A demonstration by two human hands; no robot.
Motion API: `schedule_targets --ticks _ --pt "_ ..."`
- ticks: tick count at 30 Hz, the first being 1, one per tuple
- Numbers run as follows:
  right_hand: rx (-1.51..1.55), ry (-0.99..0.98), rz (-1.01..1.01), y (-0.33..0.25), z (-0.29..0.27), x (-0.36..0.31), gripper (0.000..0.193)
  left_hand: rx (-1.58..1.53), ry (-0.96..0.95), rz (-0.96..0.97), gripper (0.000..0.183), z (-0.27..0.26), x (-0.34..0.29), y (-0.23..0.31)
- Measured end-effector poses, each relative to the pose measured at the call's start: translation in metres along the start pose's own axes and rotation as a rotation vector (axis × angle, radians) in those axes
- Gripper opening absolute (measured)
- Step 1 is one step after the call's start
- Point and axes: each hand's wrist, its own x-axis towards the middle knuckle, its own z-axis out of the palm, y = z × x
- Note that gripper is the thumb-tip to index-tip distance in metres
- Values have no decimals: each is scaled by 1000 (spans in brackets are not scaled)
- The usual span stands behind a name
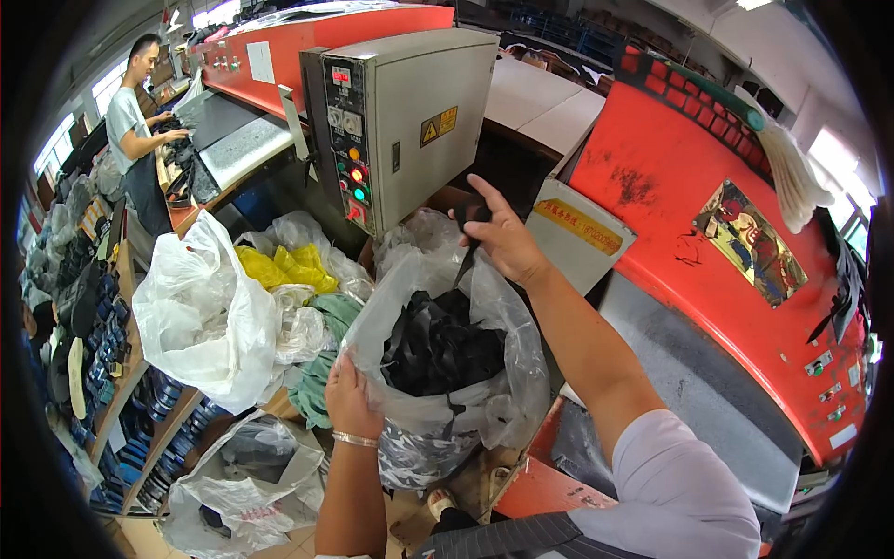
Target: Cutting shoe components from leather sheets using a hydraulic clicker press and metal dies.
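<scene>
A large clear plastic bag [521,373] stands open in front of me, with a heap of black fabric strips [442,349] inside. My left hand [354,396] grips the bag's near left rim; a bracelet circles that wrist. Above the bag's far side, my right hand [507,240] pinches a black strip [470,228], its index finger stretched out. The strip's lower end hangs toward the heap.
A grey control box [410,130] with lit buttons stands ahead, and a red machine [689,233] with a grey conveyor [708,373] fills the right. White plastic bags [209,312] lie left. Racks of dark parts [154,401] line the far left, where a co-worker [135,130] works.
</scene>
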Motion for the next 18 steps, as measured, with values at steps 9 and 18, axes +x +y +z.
schedule_targets --ticks 9,18 --pt "-1193 -637 352 17 11 -82 69 13 -12 -98 32 -10 -6 8" --pt "-1167 -135 834 90 -104 -136 30 40 -122 -94 29 -70 16 -9"
